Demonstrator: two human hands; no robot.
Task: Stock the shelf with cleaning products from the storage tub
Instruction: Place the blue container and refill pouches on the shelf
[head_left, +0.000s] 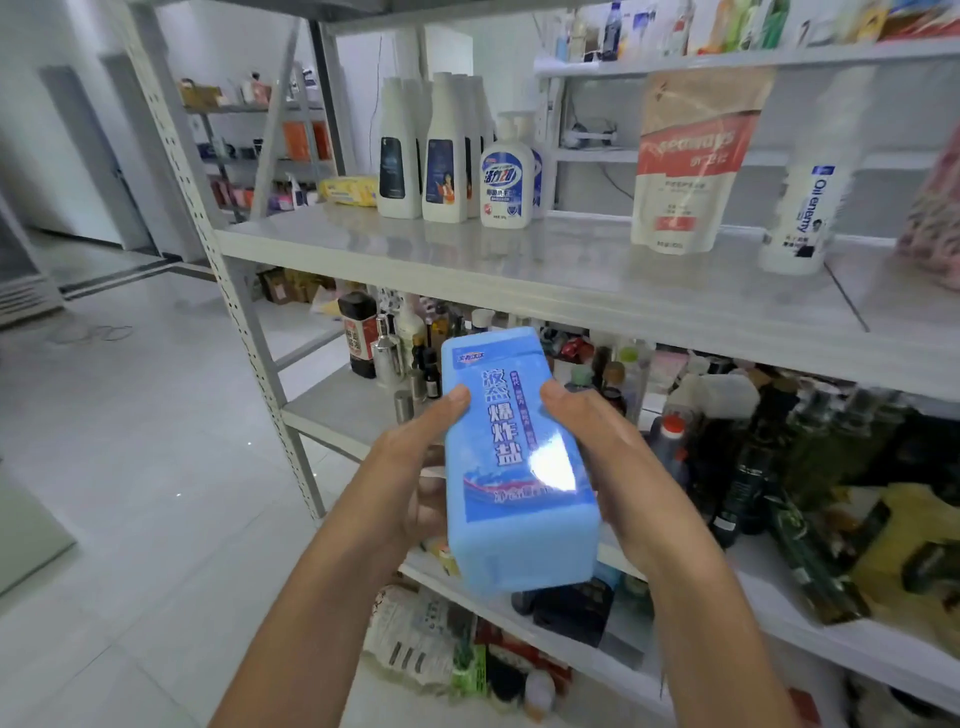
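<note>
Both hands on blue bottle (511, 462), centre frame: left hand (415, 467) and right hand (608, 457) clamp its sides, thumbs across label. Shelf (519, 270) above.

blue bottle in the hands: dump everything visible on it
The blue bottle is a boxy, pale blue container, plastic by its look, with a darker blue label bearing white Chinese characters and a glare patch. No cap shows. It is held in the air, tilted, its far end toward the shelf. The left hand and right hand grip its sides, thumbs on the label face; nothing else touches it.
</note>
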